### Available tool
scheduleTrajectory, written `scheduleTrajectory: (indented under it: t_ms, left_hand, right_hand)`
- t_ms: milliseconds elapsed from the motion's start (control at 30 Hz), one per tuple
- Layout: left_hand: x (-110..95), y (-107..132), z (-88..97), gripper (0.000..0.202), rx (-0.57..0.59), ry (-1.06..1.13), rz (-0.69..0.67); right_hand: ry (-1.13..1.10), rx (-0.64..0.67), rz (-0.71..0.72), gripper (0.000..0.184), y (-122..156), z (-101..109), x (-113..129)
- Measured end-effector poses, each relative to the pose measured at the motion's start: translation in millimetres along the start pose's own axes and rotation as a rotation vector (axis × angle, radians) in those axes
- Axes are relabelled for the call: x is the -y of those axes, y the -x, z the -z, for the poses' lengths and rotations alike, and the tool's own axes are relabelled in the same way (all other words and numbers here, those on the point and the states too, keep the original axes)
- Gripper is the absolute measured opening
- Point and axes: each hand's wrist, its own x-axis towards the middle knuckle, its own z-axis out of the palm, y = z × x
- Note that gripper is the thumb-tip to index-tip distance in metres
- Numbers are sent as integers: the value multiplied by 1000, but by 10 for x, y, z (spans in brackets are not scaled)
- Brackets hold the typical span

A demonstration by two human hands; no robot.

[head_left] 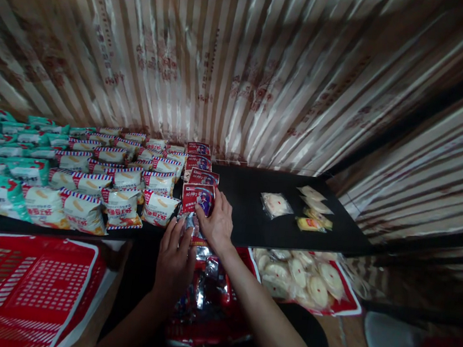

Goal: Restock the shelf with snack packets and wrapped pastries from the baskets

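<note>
Both my hands are at a red snack packet [199,195] with a clear lower part, at the front of a short row of similar red packets [199,162] on the black table. My right hand [218,225] grips its right side, with the thumb across the front and the fingers along the edge. At the lower left corner is my left hand [175,256], its fingers bent against the packet and the thumb low. Below my hands, a red basket [196,334] holds more shiny dark red packets [210,282], partly hidden by my forearms.
White snack bags [121,205] and green bags [5,195] stand in rows to the left. Several small packs, including a flat pale one [276,205] and a yellow one [311,223], lie right. Red baskets [90,274] flank me; the right one contains round pale packs [297,273]. A striped curtain [243,74] hangs behind.
</note>
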Motion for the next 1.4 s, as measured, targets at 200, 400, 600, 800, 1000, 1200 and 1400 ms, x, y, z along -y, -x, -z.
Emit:
scheduleTrajectory:
  t_ms: [200,400,600,800,1000,1200,1400]
  left_hand:
    - [52,1,-74,35,67,34,66]
    - [54,-25,-86,34,92,64,160]
    - [55,-39,-67,34,90,64,168]
    - [-69,-134,47,36,24,141,42]
    - [-224,-648,-40,38,182,60,-22]
    - [-94,-947,-410,43,302,-136,-11]
    - [-86,-780,-417,46,316,-214,-16]
  right_hand:
    - [-41,17,-105,72,101,71,3]
    - [-137,13,-184,74,110,66,-42]
    - [-613,17,-289,71,158,114,-128]
    - [-994,-118,-452,78,257,392,-114]
    - [-1097,-467,-623,66,273,764,-457]
    - [-1102,-580,-734,58,405,904,-876]
    - [-1163,-605,-828,61,502,854,-980]
